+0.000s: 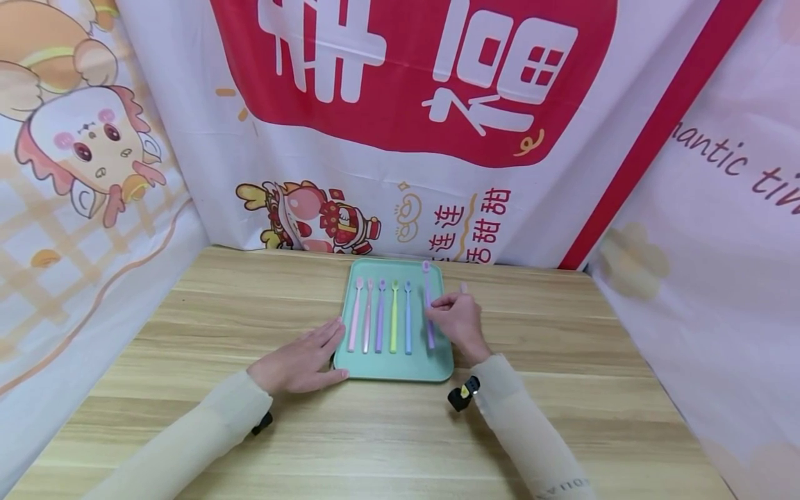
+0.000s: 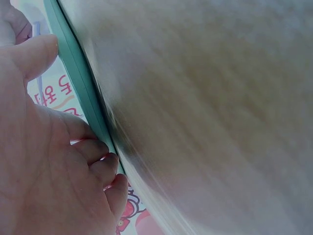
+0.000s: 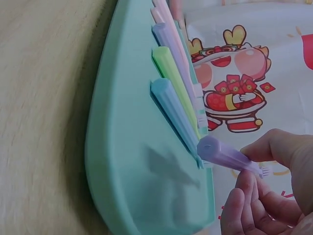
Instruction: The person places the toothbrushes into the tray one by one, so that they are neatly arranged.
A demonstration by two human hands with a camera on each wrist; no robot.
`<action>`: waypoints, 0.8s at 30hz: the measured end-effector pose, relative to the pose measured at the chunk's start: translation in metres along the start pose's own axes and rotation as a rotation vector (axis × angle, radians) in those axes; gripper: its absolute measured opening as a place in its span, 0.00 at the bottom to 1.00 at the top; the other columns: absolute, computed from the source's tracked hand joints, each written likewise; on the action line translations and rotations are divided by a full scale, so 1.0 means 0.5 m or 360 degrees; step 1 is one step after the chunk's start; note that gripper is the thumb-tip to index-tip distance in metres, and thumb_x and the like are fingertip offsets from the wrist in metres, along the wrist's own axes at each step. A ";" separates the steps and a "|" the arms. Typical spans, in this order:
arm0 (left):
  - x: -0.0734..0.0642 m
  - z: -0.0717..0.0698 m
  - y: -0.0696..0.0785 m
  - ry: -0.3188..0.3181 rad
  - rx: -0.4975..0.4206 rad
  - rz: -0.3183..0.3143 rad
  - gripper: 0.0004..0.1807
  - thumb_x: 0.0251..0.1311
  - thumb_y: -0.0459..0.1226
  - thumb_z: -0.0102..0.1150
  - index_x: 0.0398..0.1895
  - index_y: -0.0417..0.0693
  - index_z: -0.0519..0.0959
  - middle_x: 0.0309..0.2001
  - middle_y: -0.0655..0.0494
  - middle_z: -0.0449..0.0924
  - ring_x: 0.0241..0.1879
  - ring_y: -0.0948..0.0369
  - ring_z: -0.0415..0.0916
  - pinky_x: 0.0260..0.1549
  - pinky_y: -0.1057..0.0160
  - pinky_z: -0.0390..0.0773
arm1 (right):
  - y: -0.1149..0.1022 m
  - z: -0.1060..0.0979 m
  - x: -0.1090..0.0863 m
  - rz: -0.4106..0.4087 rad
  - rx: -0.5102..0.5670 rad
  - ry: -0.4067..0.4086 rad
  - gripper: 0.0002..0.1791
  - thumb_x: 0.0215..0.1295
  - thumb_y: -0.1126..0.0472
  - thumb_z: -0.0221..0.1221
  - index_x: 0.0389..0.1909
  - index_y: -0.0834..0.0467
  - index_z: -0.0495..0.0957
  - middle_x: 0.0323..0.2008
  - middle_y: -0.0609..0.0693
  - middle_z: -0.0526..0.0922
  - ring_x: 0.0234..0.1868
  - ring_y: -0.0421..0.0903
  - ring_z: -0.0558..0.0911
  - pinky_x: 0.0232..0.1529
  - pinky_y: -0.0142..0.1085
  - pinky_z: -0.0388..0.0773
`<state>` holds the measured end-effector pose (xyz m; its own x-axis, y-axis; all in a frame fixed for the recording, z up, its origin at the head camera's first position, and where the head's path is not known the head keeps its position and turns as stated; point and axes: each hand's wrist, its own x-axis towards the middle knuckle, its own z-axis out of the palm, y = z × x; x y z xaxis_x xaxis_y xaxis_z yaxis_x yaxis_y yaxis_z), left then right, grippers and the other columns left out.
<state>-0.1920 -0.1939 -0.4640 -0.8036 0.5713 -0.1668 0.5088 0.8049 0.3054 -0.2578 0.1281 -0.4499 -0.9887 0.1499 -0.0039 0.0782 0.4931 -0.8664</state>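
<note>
A mint-green tray (image 1: pixel 387 371) lies on the table with a row of toothbrushes in it. From left to right these are a pale pink toothbrush (image 1: pixel 354 319), a second pink toothbrush (image 1: pixel 367 321), a purple toothbrush (image 1: pixel 380 319), a yellow-green toothbrush (image 1: pixel 394 319) and a blue toothbrush (image 1: pixel 408 321). My right hand (image 1: pixel 459 321) pinches a light purple toothbrush (image 3: pixel 227 155) between thumb and fingers. It is held above the tray's right part, right of the blue one, bristle end away from me. My left hand (image 1: pixel 306 360) touches the tray's left rim with extended fingers.
The wood-grain table (image 1: pixel 400 437) spreads around the tray. Behind it hangs a white cloth backdrop (image 1: pixel 387 194) with red print, close to the tray's far edge. Printed cloth also hangs at the left (image 1: pixel 81 229) and right.
</note>
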 end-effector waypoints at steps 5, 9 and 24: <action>0.001 0.000 0.000 -0.0002 -0.0001 -0.0001 0.50 0.77 0.61 0.49 0.84 0.34 0.48 0.86 0.38 0.41 0.86 0.42 0.44 0.82 0.39 0.54 | -0.007 0.012 0.000 0.0045 -0.0013 0.0009 0.07 0.56 0.64 0.74 0.37 0.57 0.90 0.35 0.54 0.91 0.32 0.45 0.88 0.30 0.32 0.87; 0.002 0.001 0.001 0.0001 0.0000 0.0002 0.50 0.77 0.61 0.49 0.84 0.34 0.48 0.86 0.38 0.41 0.86 0.41 0.44 0.82 0.39 0.54 | -0.007 0.021 0.000 0.0112 -0.0058 -0.0003 0.06 0.57 0.64 0.74 0.36 0.56 0.89 0.34 0.53 0.91 0.32 0.45 0.87 0.30 0.31 0.85; -0.001 0.004 -0.002 0.0014 -0.0013 0.0005 0.50 0.77 0.61 0.48 0.84 0.34 0.48 0.87 0.38 0.40 0.86 0.42 0.43 0.82 0.39 0.54 | 0.003 0.041 0.001 0.0094 -0.0261 0.0023 0.03 0.57 0.62 0.75 0.30 0.56 0.90 0.29 0.50 0.90 0.27 0.42 0.85 0.25 0.29 0.79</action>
<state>-0.1915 -0.1947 -0.4659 -0.8048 0.5723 -0.1574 0.5088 0.8017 0.3137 -0.2608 0.1113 -0.4613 -0.9799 0.1945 -0.0443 0.1572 0.6161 -0.7718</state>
